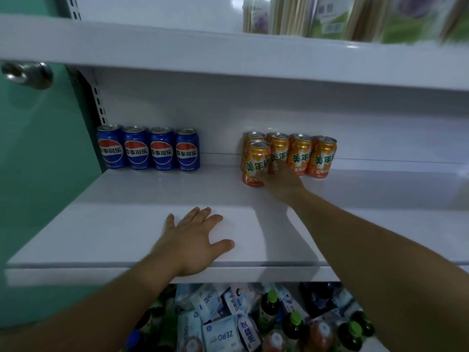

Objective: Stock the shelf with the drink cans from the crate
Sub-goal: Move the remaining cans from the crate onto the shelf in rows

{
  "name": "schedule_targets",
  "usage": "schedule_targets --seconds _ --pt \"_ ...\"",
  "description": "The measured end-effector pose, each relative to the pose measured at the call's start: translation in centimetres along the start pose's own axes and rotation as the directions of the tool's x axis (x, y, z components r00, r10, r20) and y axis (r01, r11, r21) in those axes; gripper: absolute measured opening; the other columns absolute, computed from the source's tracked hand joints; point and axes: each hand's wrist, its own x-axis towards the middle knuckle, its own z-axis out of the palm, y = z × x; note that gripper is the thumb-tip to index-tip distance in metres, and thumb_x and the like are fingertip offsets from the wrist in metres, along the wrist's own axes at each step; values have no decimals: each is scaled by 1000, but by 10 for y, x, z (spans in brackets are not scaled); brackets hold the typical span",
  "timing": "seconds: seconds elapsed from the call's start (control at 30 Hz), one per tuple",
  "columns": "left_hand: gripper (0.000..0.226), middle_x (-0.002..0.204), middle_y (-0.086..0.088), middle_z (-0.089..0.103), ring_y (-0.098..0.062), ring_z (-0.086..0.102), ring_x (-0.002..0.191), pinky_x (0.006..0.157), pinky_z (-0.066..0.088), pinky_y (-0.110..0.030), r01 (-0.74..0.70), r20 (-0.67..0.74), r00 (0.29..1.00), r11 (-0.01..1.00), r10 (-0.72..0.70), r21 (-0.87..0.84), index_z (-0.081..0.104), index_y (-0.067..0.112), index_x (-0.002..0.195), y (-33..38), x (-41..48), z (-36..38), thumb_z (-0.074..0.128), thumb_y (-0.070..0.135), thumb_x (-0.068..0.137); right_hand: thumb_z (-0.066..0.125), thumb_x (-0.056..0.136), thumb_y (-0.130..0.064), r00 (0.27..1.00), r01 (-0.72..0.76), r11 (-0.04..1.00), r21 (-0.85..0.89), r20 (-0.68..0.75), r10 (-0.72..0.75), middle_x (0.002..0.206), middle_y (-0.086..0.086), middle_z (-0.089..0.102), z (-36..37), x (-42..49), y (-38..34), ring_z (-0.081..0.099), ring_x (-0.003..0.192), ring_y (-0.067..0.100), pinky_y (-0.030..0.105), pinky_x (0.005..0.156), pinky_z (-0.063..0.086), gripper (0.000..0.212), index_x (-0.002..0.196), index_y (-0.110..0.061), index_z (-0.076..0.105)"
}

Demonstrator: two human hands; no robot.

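Note:
Several blue cola cans (148, 148) stand in a row at the back left of the white shelf (127, 224). Several orange soda cans (309, 154) stand at the back, right of the middle. One more orange can (253, 163) stands in front of that row at its left end, and my right hand (281, 181) is wrapped around its right side. My left hand (195, 240) lies flat with spread fingers on the front of the shelf, holding nothing. The crate is not in view.
An upper shelf (228, 54) juts out overhead, carrying packaged goods (330, 16). Below the shelf's front lip lies a heap of bottles and cartons (253, 321). A green door with a metal knob (28, 74) is at the left.

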Motion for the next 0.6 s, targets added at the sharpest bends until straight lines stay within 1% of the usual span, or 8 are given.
schedule_targets --seconds 0.07,0.13,0.23,0.3,0.33,0.43,0.5,0.6 --pt "74 160 11 -6 -9 -8 147 116 -8 -52 -3 25 1000 1000 3 4 5 38 151 0 0 -2 24 73 88 55 94 -44 999 4 993 -114 52 2 139 7 52 -26 -23 2 50 124 30 32 95 39 52 139 -19 46" --pt "75 161 9 -5 -12 -6 147 116 -6 -54 12 73 997 1000 -12 2 6 37 151 1 0 -10 26 72 88 56 95 -40 997 4 980 -201 70 11 146 11 44 -56 -51 5 44 130 30 32 102 36 55 144 -19 41" --pt "84 161 2 9 -19 10 147 118 8 -51 16 138 990 1000 -17 8 14 29 152 17 1 -30 41 71 85 53 96 -45 990 -101 939 -330 61 128 149 13 40 -102 -96 8 41 133 31 34 105 35 62 147 -15 35" --pt "89 158 -1 21 -22 28 141 116 24 -44 -80 129 988 996 85 -50 23 24 150 51 1 -38 52 69 79 49 95 -51 977 -178 898 -402 33 209 152 11 37 -131 -125 15 40 134 31 36 107 34 69 149 -12 31" --pt "86 157 -2 24 -21 34 138 114 29 -41 -155 118 979 984 166 -92 26 23 149 73 -3 -39 56 65 79 48 95 -54 971 -209 879 -430 18 239 153 10 36 -144 -140 20 40 134 31 36 107 34 72 150 -12 29" --pt "72 155 0 28 -21 35 137 112 32 -35 -395 110 907 911 407 -121 32 23 146 150 -26 -28 57 55 86 47 95 -55 953 -285 836 -468 -47 298 154 6 33 -177 -191 42 39 135 29 36 107 35 71 150 -14 30" --pt "67 152 -1 33 -21 37 135 110 33 -34 -530 131 832 843 538 -94 36 23 144 202 -43 -17 57 53 88 49 94 -54 928 -365 807 -465 -113 354 152 7 37 -195 -229 60 43 131 29 36 103 38 69 149 -14 32" --pt "67 148 -4 39 -23 43 130 107 37 -37 -687 212 702 725 680 -50 40 20 142 270 -65 9 58 54 87 51 94 -53 858 -507 731 -457 -183 480 149 8 42 -216 -289 89 47 127 29 37 98 43 69 148 -14 35"
